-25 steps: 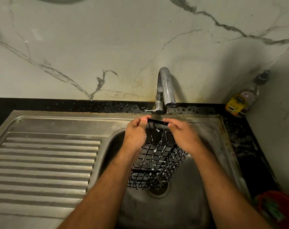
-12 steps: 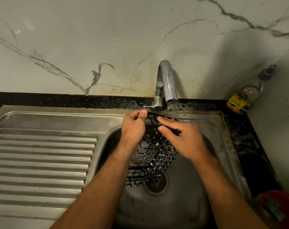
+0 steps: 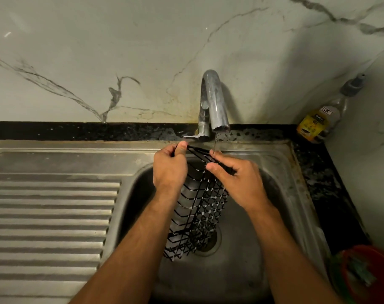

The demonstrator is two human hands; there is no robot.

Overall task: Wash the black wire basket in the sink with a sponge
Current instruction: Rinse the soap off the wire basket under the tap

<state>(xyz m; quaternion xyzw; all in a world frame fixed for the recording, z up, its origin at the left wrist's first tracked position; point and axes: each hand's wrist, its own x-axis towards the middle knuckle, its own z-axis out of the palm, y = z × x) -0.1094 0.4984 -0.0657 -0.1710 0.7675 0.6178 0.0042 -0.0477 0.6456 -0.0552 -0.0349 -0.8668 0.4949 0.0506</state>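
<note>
Head view: left hand (image 3: 169,170) and right hand (image 3: 237,178) pinch the black wire basket (image 3: 197,216) rim under the tap (image 3: 215,102) trickle; rinsing step, turning it likely next.

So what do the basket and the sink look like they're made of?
The basket looks like thin metal wire with a black coating: an open grid of slim dark rods, flecked white with what may be suds. The sink looks like brushed stainless steel: dull grey sheen, pressed ribs on its drainboard.
</note>
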